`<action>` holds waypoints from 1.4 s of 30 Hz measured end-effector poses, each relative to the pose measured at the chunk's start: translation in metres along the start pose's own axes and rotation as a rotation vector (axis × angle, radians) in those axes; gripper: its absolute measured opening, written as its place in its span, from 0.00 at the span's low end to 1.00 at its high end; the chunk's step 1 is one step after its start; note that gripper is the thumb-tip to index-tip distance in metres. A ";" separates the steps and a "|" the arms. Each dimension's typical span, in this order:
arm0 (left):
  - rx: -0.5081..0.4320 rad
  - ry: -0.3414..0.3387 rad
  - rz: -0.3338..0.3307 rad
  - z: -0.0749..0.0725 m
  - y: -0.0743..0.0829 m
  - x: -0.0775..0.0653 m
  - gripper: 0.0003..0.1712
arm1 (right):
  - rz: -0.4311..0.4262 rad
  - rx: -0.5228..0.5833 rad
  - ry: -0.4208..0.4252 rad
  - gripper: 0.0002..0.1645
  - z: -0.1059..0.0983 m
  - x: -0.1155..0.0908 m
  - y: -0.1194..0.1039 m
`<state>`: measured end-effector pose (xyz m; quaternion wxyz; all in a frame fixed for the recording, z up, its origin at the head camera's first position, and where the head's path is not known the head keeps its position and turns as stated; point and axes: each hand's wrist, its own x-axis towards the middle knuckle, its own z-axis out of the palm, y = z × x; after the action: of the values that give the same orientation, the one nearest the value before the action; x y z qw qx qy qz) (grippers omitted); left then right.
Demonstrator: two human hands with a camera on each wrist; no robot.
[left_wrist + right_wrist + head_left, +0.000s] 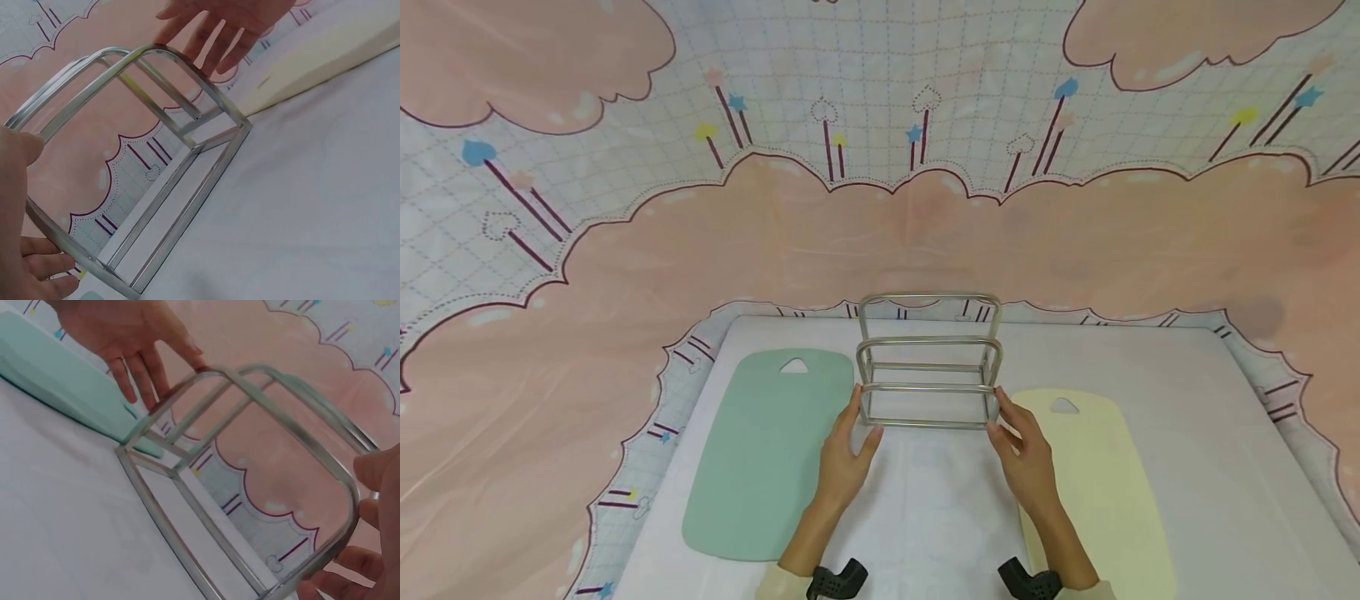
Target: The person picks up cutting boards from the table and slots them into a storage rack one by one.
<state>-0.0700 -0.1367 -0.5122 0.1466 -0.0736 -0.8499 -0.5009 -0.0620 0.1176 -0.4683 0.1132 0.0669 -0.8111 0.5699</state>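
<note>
A metal wire rack (928, 387) with rounded hoops stands upright at the middle of the white surface. At its left side is my left hand (842, 467), the forefinger along the frame and the thumb apart from it near the front bottom bar. My right hand (1026, 462) mirrors this at the rack's right side, its fingertips against the frame. In the left wrist view the right hand's fingers (215, 47) extend fairly straight beside the hoop. The right wrist view shows the left hand (128, 344) with its fingers loosely extended at the opposite side of the rack.
Left of the rack lies a green cutting board (767, 467); a pale yellow cutting board (1097, 492) lies to the right, partly under the right forearm. Beneath everything is a white tabletop (1240, 467), with a pink patterned cloth (820, 242) around and behind it.
</note>
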 end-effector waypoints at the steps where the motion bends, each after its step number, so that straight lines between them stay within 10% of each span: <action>1: 0.001 -0.013 -0.004 0.000 0.001 0.000 0.39 | 0.002 -0.009 -0.003 0.31 0.000 0.000 0.005; 25: -0.027 0.019 0.041 0.001 -0.002 -0.003 0.37 | 0.060 0.205 -0.158 0.41 0.010 -0.004 0.040; 34: -0.057 -0.014 0.070 -0.007 -0.014 0.001 0.34 | 0.057 0.159 -0.068 0.42 0.019 -0.007 0.037; 42: -0.104 0.016 -0.104 -0.045 -0.032 -0.002 0.28 | 0.250 0.171 -0.045 0.40 0.027 -0.020 0.034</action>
<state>-0.0686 -0.1919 -0.5188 0.1233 -0.0327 -0.8242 -0.5518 -0.0542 0.1032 -0.5136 0.0171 -0.0124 -0.7641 0.6447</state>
